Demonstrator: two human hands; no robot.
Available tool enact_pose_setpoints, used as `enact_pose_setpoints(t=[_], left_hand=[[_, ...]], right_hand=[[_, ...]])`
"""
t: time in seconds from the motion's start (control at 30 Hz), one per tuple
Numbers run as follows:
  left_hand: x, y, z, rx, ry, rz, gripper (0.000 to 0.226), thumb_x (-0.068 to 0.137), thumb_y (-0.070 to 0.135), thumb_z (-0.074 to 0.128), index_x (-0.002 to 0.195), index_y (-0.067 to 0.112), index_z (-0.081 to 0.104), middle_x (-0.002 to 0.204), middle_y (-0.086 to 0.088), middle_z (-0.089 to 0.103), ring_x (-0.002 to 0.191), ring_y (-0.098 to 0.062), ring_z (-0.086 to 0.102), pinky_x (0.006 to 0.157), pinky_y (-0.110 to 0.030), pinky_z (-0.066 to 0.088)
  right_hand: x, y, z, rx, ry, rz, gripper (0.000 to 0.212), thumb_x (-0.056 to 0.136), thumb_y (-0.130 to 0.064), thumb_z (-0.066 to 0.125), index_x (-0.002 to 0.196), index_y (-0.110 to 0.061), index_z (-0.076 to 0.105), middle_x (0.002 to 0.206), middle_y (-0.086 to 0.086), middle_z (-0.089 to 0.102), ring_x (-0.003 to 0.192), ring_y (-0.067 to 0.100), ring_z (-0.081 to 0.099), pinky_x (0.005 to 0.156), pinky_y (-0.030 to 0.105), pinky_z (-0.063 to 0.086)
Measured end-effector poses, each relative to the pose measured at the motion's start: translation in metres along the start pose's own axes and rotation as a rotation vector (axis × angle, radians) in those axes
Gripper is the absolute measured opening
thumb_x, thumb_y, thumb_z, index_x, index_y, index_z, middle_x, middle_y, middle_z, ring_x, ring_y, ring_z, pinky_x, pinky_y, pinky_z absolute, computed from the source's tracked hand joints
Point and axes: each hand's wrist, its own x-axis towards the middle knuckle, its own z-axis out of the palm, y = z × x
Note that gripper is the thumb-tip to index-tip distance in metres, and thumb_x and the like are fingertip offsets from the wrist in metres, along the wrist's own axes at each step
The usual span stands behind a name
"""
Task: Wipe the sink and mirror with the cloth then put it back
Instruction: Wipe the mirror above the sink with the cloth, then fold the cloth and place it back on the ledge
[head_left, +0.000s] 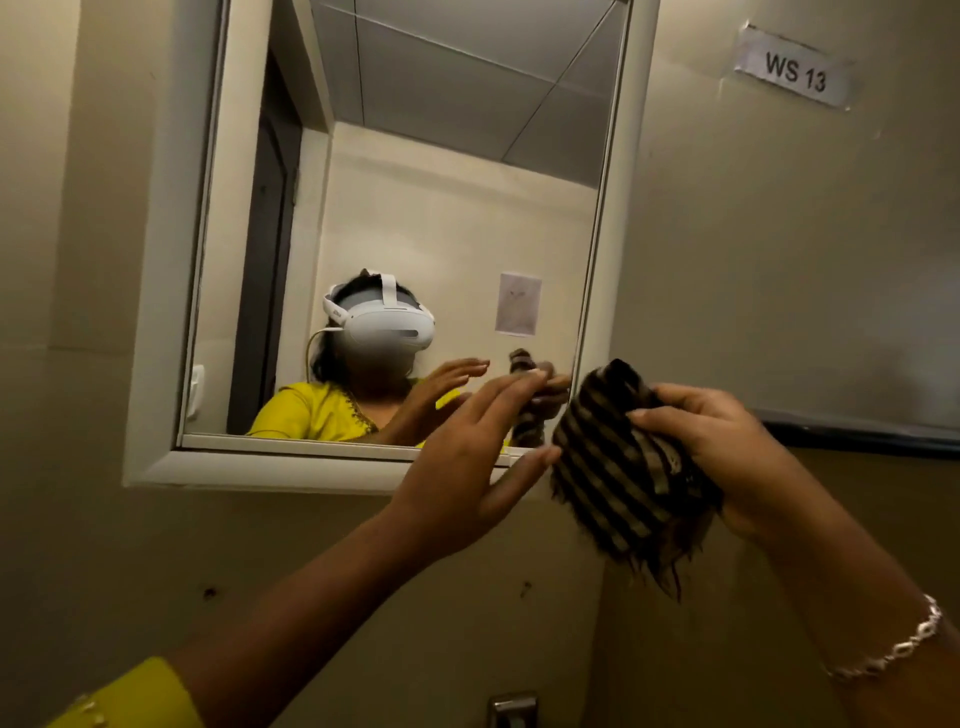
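Cloth (618, 467), dark with pale stripes and bunched into a wad, sits in the right hand (727, 457), whose fingers (649, 415) are clenched into its folds from the right side, frayed ends hanging below the palm. It is held up just off the lower right corner of the mirror (405, 208), in front of the white frame (260, 467) rather than on the glass, as far as one view can tell. The left hand (467, 467) is flat and released, grasping nothing, its fingertips just reaching the cloth's left edge (whether they truly touch is hard to say). So the cloth lies to the right of the left hand and to the right of and slightly below the glass; the wad's long axis runs from upper left to lower right, and the right hand is the one placed to carry it onto the mirror, a move up and to the left. A pale beaded bracelet (893, 644) circles the right wrist, and a yellow sleeve (130, 696) covers the left forearm near the camera. Below the mirror a metal fitting (511, 709) peeks in at the bottom edge; the sink itself is out of view. Farther off, high to the right of the mirror, a paper label (794, 70) taped to the wall reads "WS 13". A sheet reflected in the glass is too blurred to read.
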Motion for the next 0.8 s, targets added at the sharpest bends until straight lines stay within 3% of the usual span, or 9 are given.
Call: enact_pose_setpoints(t=[0.13, 0.2, 0.3, 0.37, 0.43, 0.53, 0.6, 0.7, 0.8], left_hand=[[0.022, 0.012, -0.017, -0.269, -0.058, -0.121, 0.046, 0.083, 0.035, 0.059, 0.119, 0.007, 0.056, 0.099, 0.018, 0.054, 0.096, 0.021, 0.044, 0.079, 0.001, 0.039], [0.024, 0.011, -0.023, -0.269, -0.096, -0.152, 0.030, 0.083, 0.027, 0.065, 0.106, 0.009, 0.062, 0.085, 0.023, 0.050, 0.089, 0.021, 0.046, 0.075, -0.001, 0.040], [0.021, 0.015, -0.033, -0.275, -0.059, -0.190, 0.006, 0.081, 0.016, 0.067, 0.083, 0.015, 0.061, 0.071, 0.022, 0.048, 0.080, 0.017, 0.049, 0.071, -0.003, 0.040], [0.017, 0.018, -0.036, -0.265, -0.022, -0.204, 0.011, 0.080, 0.014, 0.068, 0.077, 0.017, 0.058, 0.066, 0.022, 0.046, 0.076, 0.016, 0.050, 0.068, -0.002, 0.039], [0.013, 0.019, -0.040, -0.255, -0.012, -0.225, 0.013, 0.080, 0.014, 0.069, 0.075, 0.017, 0.057, 0.064, 0.021, 0.044, 0.076, 0.019, 0.048, 0.069, 0.000, 0.038], [0.011, 0.017, -0.042, -0.302, -0.026, -0.267, 0.016, 0.079, 0.018, 0.069, 0.071, 0.019, 0.056, 0.064, 0.017, 0.048, 0.072, 0.014, 0.052, 0.068, -0.004, 0.041], [0.012, 0.015, -0.042, -0.393, -0.081, -0.298, 0.015, 0.079, 0.019, 0.070, 0.071, 0.020, 0.058, 0.066, 0.007, 0.058, 0.068, -0.001, 0.058, 0.065, -0.014, 0.048], [0.017, 0.017, -0.044, -0.583, -0.214, -0.374, 0.012, 0.074, 0.018, 0.071, 0.080, 0.010, 0.064, 0.079, -0.011, 0.067, 0.078, -0.025, 0.065, 0.075, -0.033, 0.055], [0.033, 0.023, -0.043, -0.776, -0.422, -0.453, 0.031, 0.066, 0.021, 0.068, 0.092, 0.005, 0.063, 0.085, -0.013, 0.064, 0.081, -0.025, 0.065, 0.078, -0.037, 0.056]], right_hand=[[-0.010, -0.005, 0.017, -0.042, -0.208, 0.013, 0.018, 0.085, -0.008, 0.053, 0.097, -0.008, 0.067, 0.089, 0.010, 0.072, 0.082, 0.021, 0.070, 0.070, 0.026, 0.058], [-0.014, -0.008, 0.026, -0.015, -0.253, -0.009, 0.023, 0.078, -0.010, 0.057, 0.098, -0.007, 0.067, 0.092, 0.012, 0.072, 0.085, 0.023, 0.070, 0.072, 0.026, 0.058], [-0.021, -0.011, 0.033, 0.032, -0.256, -0.030, 0.025, 0.071, -0.018, 0.060, 0.093, -0.011, 0.069, 0.084, 0.004, 0.074, 0.078, 0.015, 0.070, 0.064, 0.019, 0.057], [-0.027, -0.011, 0.036, -0.114, -0.244, -0.114, 0.027, 0.073, -0.034, 0.066, 0.097, -0.022, 0.067, 0.088, -0.003, 0.072, 0.083, 0.009, 0.069, 0.064, 0.015, 0.054], [-0.031, -0.009, 0.039, -0.279, -0.289, -0.147, 0.045, 0.062, -0.048, 0.070, 0.104, -0.033, 0.061, 0.095, -0.007, 0.069, 0.089, 0.007, 0.067, 0.066, 0.016, 0.054], [-0.036, -0.002, 0.039, -0.409, -0.279, -0.162, 0.037, 0.070, -0.037, 0.072, 0.104, -0.029, 0.060, 0.096, -0.002, 0.067, 0.092, 0.010, 0.065, 0.075, 0.026, 0.057], [-0.039, -0.002, 0.033, -0.391, -0.245, -0.171, 0.021, 0.073, -0.028, 0.068, 0.093, -0.022, 0.067, 0.092, 0.002, 0.070, 0.088, 0.011, 0.067, 0.075, 0.026, 0.057], [-0.039, -0.010, 0.010, -0.344, -0.344, -0.163, 0.047, 0.051, -0.052, 0.073, 0.087, -0.022, 0.073, 0.090, 0.002, 0.073, 0.082, 0.012, 0.069, 0.066, 0.018, 0.056], [-0.034, -0.020, -0.021, -0.323, -0.372, -0.183, 0.057, 0.044, -0.054, 0.079, 0.089, -0.019, 0.074, 0.086, 0.008, 0.075, 0.079, 0.020, 0.071, 0.064, 0.024, 0.058]])
